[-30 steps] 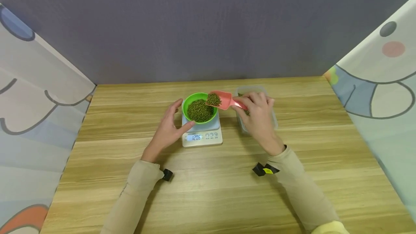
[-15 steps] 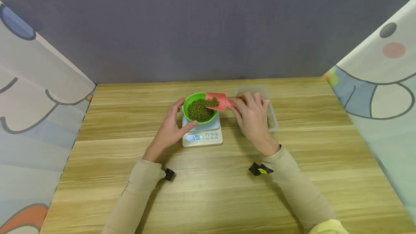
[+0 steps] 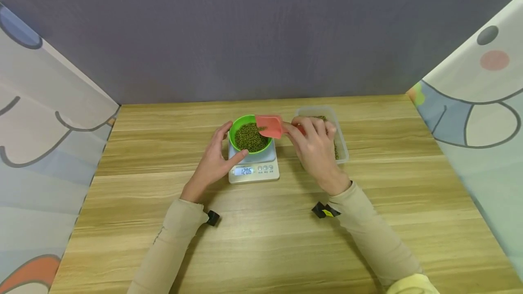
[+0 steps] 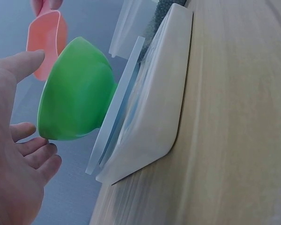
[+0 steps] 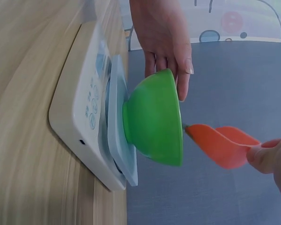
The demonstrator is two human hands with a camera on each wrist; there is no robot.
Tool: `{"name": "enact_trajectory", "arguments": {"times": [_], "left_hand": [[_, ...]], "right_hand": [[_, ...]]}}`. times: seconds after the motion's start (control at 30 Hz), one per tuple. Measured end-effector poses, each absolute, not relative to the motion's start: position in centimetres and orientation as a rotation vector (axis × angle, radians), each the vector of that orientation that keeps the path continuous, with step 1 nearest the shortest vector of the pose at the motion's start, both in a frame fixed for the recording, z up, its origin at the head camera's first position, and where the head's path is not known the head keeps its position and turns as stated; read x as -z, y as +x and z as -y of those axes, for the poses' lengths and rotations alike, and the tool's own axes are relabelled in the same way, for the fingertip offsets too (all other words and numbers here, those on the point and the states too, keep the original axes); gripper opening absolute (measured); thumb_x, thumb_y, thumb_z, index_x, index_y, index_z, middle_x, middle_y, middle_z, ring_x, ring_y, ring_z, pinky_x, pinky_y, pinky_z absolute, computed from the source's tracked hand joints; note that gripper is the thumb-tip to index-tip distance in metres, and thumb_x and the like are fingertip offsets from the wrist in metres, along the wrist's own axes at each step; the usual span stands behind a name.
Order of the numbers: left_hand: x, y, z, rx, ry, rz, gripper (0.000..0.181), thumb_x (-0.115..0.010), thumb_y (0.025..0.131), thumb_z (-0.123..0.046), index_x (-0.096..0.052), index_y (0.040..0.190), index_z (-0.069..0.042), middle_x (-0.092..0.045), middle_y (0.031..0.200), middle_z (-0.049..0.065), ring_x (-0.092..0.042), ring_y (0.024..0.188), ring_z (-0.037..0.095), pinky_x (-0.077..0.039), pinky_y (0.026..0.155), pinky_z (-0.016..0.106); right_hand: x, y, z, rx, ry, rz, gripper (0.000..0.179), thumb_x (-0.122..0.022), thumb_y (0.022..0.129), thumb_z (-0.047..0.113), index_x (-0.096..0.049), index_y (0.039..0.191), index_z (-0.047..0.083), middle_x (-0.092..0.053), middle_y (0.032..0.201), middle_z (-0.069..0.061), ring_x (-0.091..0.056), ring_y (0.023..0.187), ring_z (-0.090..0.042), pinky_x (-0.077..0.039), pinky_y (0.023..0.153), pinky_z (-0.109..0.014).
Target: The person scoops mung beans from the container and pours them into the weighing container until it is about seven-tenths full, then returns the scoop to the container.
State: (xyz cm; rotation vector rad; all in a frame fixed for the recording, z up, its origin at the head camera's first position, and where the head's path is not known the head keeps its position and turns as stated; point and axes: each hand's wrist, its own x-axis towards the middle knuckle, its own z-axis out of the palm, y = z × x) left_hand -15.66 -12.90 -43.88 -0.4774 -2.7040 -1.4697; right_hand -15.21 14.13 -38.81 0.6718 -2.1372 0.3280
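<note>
A green bowl (image 3: 250, 133) of mung beans (image 3: 249, 139) stands on a kitchen scale (image 3: 255, 173) whose display reads 120.6. My left hand (image 3: 213, 160) lies beside the bowl, thumb and fingers spread loosely at its left and front rim. With the right hand (image 3: 316, 153) I pinch the handle of a pink scoop (image 3: 269, 126). Its tilted mouth overlaps the bowl's right rim in the head view, with a few beans at the lip. From the right wrist view, the scoop (image 5: 225, 145) is above the bowl (image 5: 154, 119).
A clear plastic box (image 3: 344, 151) with more mung beans is under and behind my right hand. The wooden table (image 3: 261, 239) meets a grey wall panel (image 3: 261, 35) at the back. Cartoon-printed cloth (image 3: 486, 117) hangs at both sides.
The right hand has moved slightly left, and the scoop has tilted further toward the bowl. Most beans have left the scoop. My left hand has stayed almost still; the reading is still 120.6.
</note>
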Motion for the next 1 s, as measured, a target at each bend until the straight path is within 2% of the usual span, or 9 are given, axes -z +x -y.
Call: {"name": "enact_trajectory", "arguments": {"times": [0.3, 0.53, 0.77, 1.0], "left_hand": [[43.8, -15.7, 13.0, 1.466, -0.480, 2.704, 0.089, -0.077, 0.092, -0.036, -0.028, 0.161, -0.008, -0.030, 0.167, 0.011, -0.038, 0.147, 0.038, -0.035, 0.119, 0.062], [43.9, -15.4, 13.4, 1.472, -0.473, 2.715, 0.089, -0.077, 0.093, -0.035, -0.027, 0.161, -0.008, -0.028, 0.168, 0.012, -0.038, 0.147, 0.038, -0.036, 0.119, 0.061], [44.0, -15.1, 14.1, 1.474, -0.454, 2.723, 0.090, -0.077, 0.093, -0.035, -0.027, 0.161, -0.006, -0.028, 0.168, 0.012, -0.036, 0.149, 0.037, -0.035, 0.120, 0.058], [44.4, -14.7, 14.7, 1.466, -0.407, 2.750, 0.091, -0.078, 0.092, -0.037, -0.028, 0.161, -0.007, -0.030, 0.166, 0.014, -0.040, 0.145, 0.041, -0.039, 0.117, 0.061]], "right_hand": [[39.4, -15.5, -14.4, -0.371, 0.680, 1.992, 0.019, -0.080, 0.089, 0.010, -0.079, 0.108, 0.011, -0.069, 0.102, -0.009, -0.053, 0.090, -0.030, -0.026, 0.077, -0.047], [40.1, -15.3, -15.4, -0.548, 0.645, 1.981, 0.017, -0.079, 0.090, 0.014, -0.079, 0.106, 0.010, -0.068, 0.100, -0.013, -0.051, 0.089, -0.035, -0.023, 0.076, -0.052], [40.5, -14.9, -17.5, -0.660, 0.554, 2.056, 0.026, -0.084, 0.081, 0.008, -0.077, 0.107, 0.007, -0.068, 0.101, -0.015, -0.048, 0.089, -0.038, -0.023, 0.079, -0.056], [41.1, -14.6, -19.4, -0.719, 0.468, 2.090, 0.028, -0.086, 0.078, 0.003, -0.077, 0.105, 0.004, -0.068, 0.103, -0.018, -0.048, 0.090, -0.039, -0.023, 0.082, -0.054]]}}
